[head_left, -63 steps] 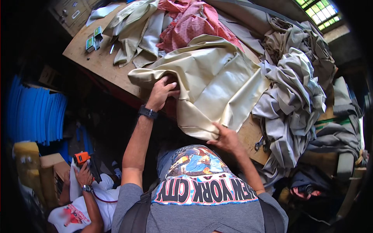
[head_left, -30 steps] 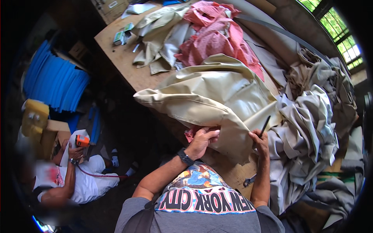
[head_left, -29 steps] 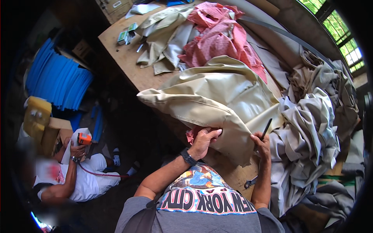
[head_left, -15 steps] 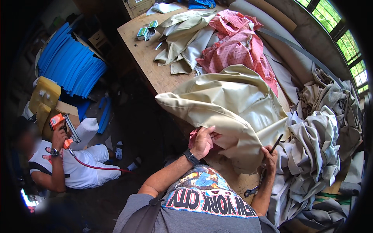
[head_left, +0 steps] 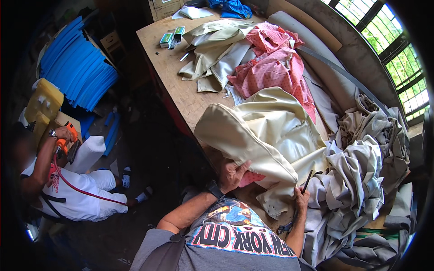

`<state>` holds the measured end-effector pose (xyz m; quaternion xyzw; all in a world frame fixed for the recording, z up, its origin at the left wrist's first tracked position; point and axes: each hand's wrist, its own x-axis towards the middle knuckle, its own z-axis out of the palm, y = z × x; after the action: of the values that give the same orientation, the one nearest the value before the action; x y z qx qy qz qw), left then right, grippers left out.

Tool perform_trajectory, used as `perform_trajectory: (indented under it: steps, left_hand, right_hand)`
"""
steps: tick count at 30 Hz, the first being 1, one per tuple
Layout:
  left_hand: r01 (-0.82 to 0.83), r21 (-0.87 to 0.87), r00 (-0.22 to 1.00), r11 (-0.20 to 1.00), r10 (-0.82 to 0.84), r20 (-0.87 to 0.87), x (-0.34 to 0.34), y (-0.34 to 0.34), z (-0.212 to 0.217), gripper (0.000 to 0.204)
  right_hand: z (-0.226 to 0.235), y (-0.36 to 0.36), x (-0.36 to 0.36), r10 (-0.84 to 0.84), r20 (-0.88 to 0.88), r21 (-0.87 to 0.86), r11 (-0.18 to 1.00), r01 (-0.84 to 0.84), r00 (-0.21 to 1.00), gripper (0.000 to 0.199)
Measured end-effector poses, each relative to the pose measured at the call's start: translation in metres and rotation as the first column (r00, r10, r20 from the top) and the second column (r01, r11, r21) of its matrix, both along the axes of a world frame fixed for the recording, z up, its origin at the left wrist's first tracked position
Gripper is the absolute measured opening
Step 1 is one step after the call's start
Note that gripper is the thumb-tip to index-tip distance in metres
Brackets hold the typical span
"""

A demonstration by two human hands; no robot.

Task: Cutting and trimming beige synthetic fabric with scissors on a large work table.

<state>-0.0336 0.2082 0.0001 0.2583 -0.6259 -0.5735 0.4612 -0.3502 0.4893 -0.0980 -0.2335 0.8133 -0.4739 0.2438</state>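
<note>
A large cream leatherette cover with sewn seams bulges up over the table edge in front of me. My left hand is closed on its near edge, beside a patch of pink cloth lining. Further right, my right hand pinches the cover's edge and also holds a slim dark rod that sticks up past the fingers. Whether the rod is a pen or a tool I cannot tell. A dark blue-handled item lies close to my right forearm, partly hidden.
The wooden table carries pink dotted cloth, cream pieces and small green boxes. Crumpled grey material piles up at right. On the left, a person holds an orange air stapler with a red hose, near blue strips.
The cover's left end has swung up and round, showing its seamed edge. Both my hands have shifted slightly down and left in view. The other person has raised an arm and turned the stapler.
</note>
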Motion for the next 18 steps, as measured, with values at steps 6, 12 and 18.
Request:
perform_trajectory:
  steps: [6,12,18]
  left_hand:
    - [0.009,-0.482,0.965,0.876,0.12,0.235,0.002,-0.003,-0.028,0.024]
    - [0.085,-0.532,0.978,0.842,0.031,0.205,-0.014,0.003,-0.034,0.028]
    - [0.677,-0.443,0.717,0.588,-0.39,0.578,-0.042,0.048,-0.059,0.03]
  right_hand:
    - [0.01,0.0,0.009,-0.042,-0.029,0.158,0.986,0.046,0.999,0.025]
    - [0.031,-0.003,0.015,-0.122,-0.328,0.079,0.985,0.156,0.937,0.02]
    - [0.145,-0.079,0.086,-0.085,0.124,-0.25,0.961,0.114,0.989,0.038]
